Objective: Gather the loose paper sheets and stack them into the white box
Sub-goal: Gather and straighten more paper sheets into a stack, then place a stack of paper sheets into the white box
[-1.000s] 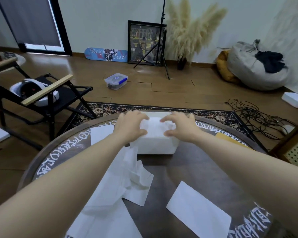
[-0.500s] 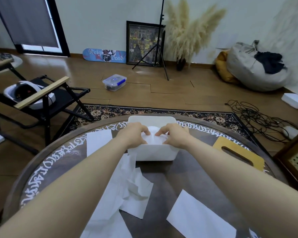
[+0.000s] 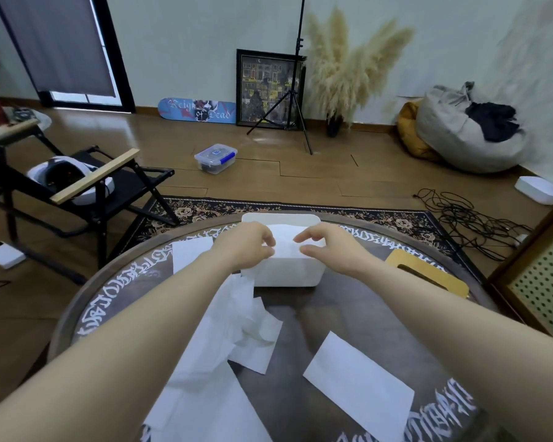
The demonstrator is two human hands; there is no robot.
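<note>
The white box point(image 3: 288, 272) stands at the far side of the round table point(image 3: 342, 314). A white paper sheet point(image 3: 286, 242) lies across its open top. My left hand point(image 3: 248, 245) and my right hand point(image 3: 328, 247) are over the box, curled fingertips pinching the sheet's left and right sides. Loose sheets lie nearer me: a crumpled pile point(image 3: 240, 327) under my left forearm, a large sheet point(image 3: 205, 406) at the bottom, a flat sheet point(image 3: 358, 384) on the right and another sheet point(image 3: 190, 250) left of the box.
A yellow wooden lid with a slot point(image 3: 428, 275) lies right of the box. A black folding chair point(image 3: 87, 189) stands to the left, a perforated cabinet point(image 3: 543, 282) to the right. Cables point(image 3: 470, 224) and a plastic tub point(image 3: 216, 157) lie on the floor.
My hands went from lying spread over the sheet on the box to pushing it down, and now hold it with curled fingertips, slightly apart. The view has dropped a little.
</note>
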